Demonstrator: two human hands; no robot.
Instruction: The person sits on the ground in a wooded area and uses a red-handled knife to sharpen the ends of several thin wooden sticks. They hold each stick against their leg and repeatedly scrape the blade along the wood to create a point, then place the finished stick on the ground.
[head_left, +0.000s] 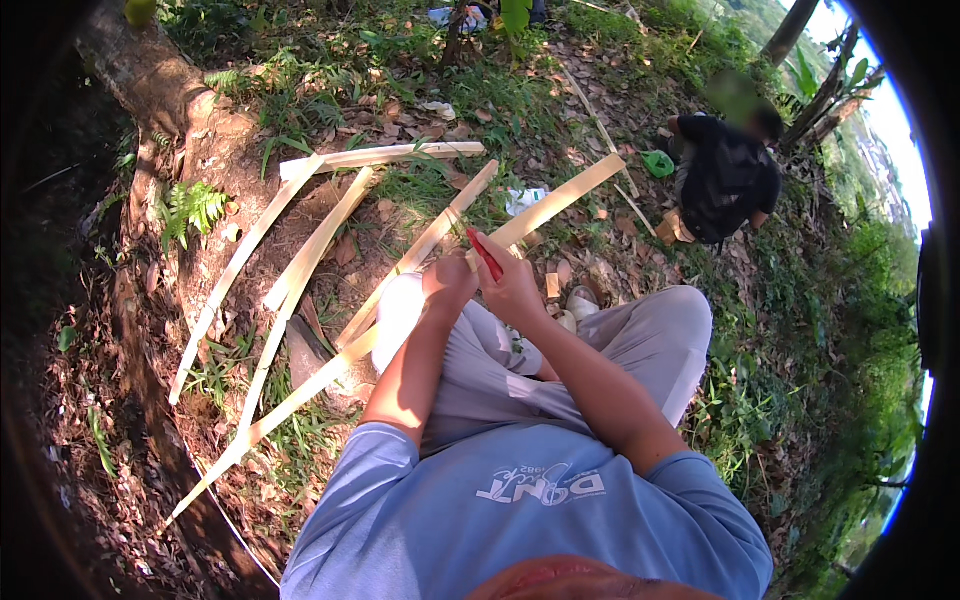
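A long, pale strip of split wood or bamboo (570, 192) runs slantwise across my lap, from the upper right down to the lower left. My left hand (450, 282) is closed round its middle. Just beside it, my right hand (513, 292) grips a red-handled knife (485, 254) against the strip. The knife points up and to the left; its blade is thin and hard to make out. Part of the strip is hidden by my hands and left forearm. Close beyond my left hand, another pale strip (437, 232) lies on the ground.
More pale strips (317, 240) lie on the ground at the left, near a tree trunk (205, 130). One strip (400, 153) lies crosswise farther off. A person in dark clothes (732, 175) sits at the far right, near a green bag (657, 163). Leaves and grass cover the slope.
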